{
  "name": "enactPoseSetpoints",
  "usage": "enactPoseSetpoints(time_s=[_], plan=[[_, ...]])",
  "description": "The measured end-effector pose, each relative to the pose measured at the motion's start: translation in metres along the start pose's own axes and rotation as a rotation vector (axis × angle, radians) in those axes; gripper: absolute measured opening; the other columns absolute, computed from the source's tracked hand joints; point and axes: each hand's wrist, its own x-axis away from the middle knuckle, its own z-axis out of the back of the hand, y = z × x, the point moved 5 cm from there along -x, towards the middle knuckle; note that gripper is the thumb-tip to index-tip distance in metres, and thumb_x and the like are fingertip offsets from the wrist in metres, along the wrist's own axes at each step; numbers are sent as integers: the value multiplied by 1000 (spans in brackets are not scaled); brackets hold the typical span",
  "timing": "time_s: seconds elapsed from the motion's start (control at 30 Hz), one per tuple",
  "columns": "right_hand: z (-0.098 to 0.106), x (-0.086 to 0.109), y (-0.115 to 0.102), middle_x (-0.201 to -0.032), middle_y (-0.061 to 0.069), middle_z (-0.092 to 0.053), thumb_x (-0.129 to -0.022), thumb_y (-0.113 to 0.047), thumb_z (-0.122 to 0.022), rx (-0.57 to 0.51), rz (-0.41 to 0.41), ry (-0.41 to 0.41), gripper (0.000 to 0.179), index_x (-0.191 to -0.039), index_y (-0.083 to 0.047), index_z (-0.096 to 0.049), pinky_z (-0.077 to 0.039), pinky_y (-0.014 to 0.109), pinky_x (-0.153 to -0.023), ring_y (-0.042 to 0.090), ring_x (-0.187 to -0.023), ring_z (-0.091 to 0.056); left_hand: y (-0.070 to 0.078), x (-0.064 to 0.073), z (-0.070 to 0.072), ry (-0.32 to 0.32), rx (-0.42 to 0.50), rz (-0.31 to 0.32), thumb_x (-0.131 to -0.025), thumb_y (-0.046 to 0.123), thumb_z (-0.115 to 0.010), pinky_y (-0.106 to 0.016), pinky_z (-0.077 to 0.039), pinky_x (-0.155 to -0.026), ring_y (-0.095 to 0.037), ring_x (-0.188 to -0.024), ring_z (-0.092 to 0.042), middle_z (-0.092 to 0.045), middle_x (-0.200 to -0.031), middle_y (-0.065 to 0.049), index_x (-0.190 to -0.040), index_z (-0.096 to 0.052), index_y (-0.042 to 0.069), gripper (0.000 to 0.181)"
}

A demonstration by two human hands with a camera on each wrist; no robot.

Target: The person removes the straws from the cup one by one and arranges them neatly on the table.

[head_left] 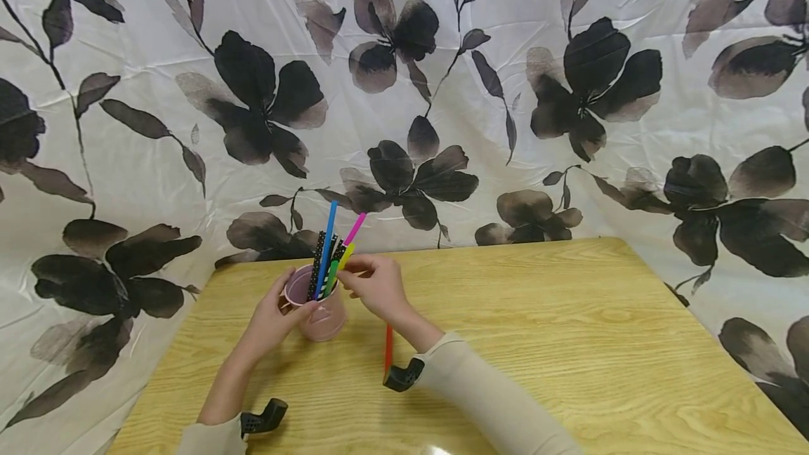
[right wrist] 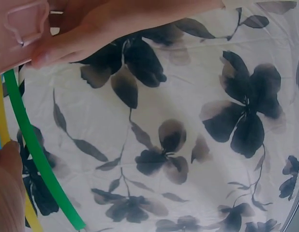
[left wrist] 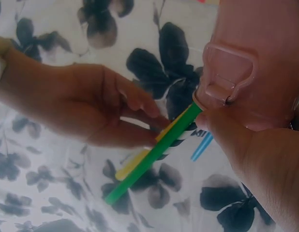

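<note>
Yellow, slim and straight, one stick [head_left: 346,256] leans out of a pink cup [head_left: 324,321], its lower end inside and its upper part pinched between the thumb and fingertips of the right hand [head_left: 379,288]. Pale pink and glossy, the cup has a loop-shaped detail [left wrist: 230,70] on its wall and sits at the left part of the table. The left hand [head_left: 272,318] grips it around the rim, thumb on the near side, other fingers mostly hidden behind. Sharing the cup are a green stick [head_left: 331,275] close beside the yellow one (partly covering it in the left wrist view), a taller blue stick [head_left: 328,237], a magenta stick [head_left: 356,228], and some black-and-white patterned sticks [head_left: 318,258], too crowded to count. Nearer the wearer, a red stick [head_left: 388,350] lies on the wood-grain table [head_left: 537,314], partly hidden by the right forearm. Black wrist devices [head_left: 404,375] jut from both cuffs. Floral cloth [head_left: 480,132] hangs behind.
</note>
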Motion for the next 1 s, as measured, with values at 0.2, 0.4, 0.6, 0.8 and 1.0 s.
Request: enactPoseSetpoints(time_s=[0.2, 0.4, 0.6, 0.8, 1.0], plan=[[-3, 0, -2, -85, 12, -64, -79, -5, -65, -2, 8, 15, 15, -93, 0, -67, -52, 39, -57, 29, -69, -62, -2, -1, 0, -2, 5, 3, -79, 34, -65, -45, -38, -89, -33, -114, -41, -31, -135, -15, -141, -16, 17, 80], [1, 2, -5, -87, 9, -64, -79, -7, -65, -63, 38, 36, 16, -93, 1, -65, -52, 36, -58, 28, -74, -62, -5, 0, -1, 1, 22, 1, -79, 32, -65, -45, -38, -89, -33, -114, -41, -30, -136, -16, -141, -16, 17, 81], [14, 3, -22, -82, 13, -63, -79, -5, -65, -118, 136, 71, 18, -92, 6, -63, -52, 41, -58, 28, -73, -61, -6, 1, -4, 0, 37, 3, -78, 33, -66, -45, -38, -90, -33, -114, -41, -30, -136, -16, -141, -16, 16, 82], [34, 0, -52, -83, 17, -62, -80, -2, -63, -165, 253, 124, 16, -93, 7, -62, -50, 46, -57, 29, -72, -60, -7, 0, -4, 12, 41, 15, -78, 34, -66, -44, -37, -90, -32, -115, -41, -30, -136, -14, -141, -17, 17, 82], [54, -2, -74, -84, 19, -61, -80, 1, -61, -189, 331, 168, 15, -94, 8, -61, -51, 41, -55, 20, -70, -60, -6, -2, 0, 14, 48, 9, -78, 33, -66, -42, -39, -89, -31, -113, -42, -32, -134, -14, -141, -17, 19, 81]])
